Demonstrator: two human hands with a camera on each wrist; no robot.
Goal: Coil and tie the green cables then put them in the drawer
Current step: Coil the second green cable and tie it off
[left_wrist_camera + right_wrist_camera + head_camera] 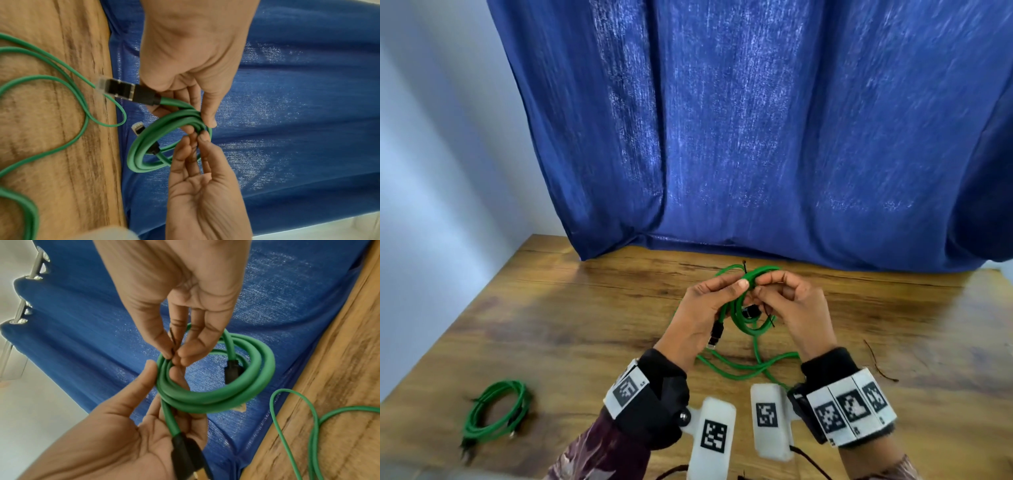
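Above the wooden table (551,308) my left hand (736,291) grips a small coil of green cable (751,329) at its top, thumb over the strands. One black plug (716,334) hangs below that hand's palm. In the left wrist view the left hand (200,126) clamps the coil (139,155) and the plug (131,92) sticks out sideways. My right hand (760,287) pinches a thin dark tie (744,265) against the coil. The right wrist view shows the right hand (174,356) holding the tie (173,339) at the coil (236,395), opposite the left hand (164,369). No drawer is in view.
A second green cable coil (496,411) lies at the table's near left. A loose green cable (739,370) loops on the table under my hands. A spare dark tie (876,363) lies to the right. A blue curtain (756,137) hangs at the table's far edge.
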